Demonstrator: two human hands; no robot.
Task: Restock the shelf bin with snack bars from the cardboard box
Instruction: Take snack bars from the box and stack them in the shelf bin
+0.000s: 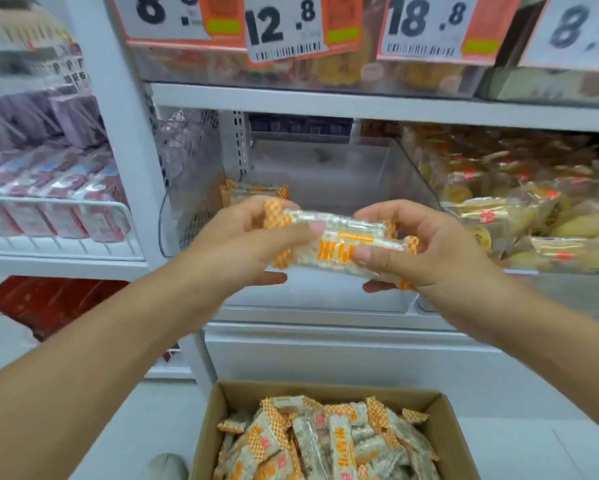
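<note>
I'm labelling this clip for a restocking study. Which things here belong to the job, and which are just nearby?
Job:
- snack bars held by left hand and right hand
- clear shelf bin, few bars in it
- cardboard box of bars

Nearby:
- yellow pastry packs
- price tags
- pink boxes

Bright, even light with faint shadows; motion blur smears the left shelves (48,188), edges bowed.

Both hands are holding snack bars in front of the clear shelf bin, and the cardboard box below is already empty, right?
Not quite. The head view shows the cardboard box still holds many snack bars. The rest stands: left hand and right hand hold bars before the clear bin.
</note>
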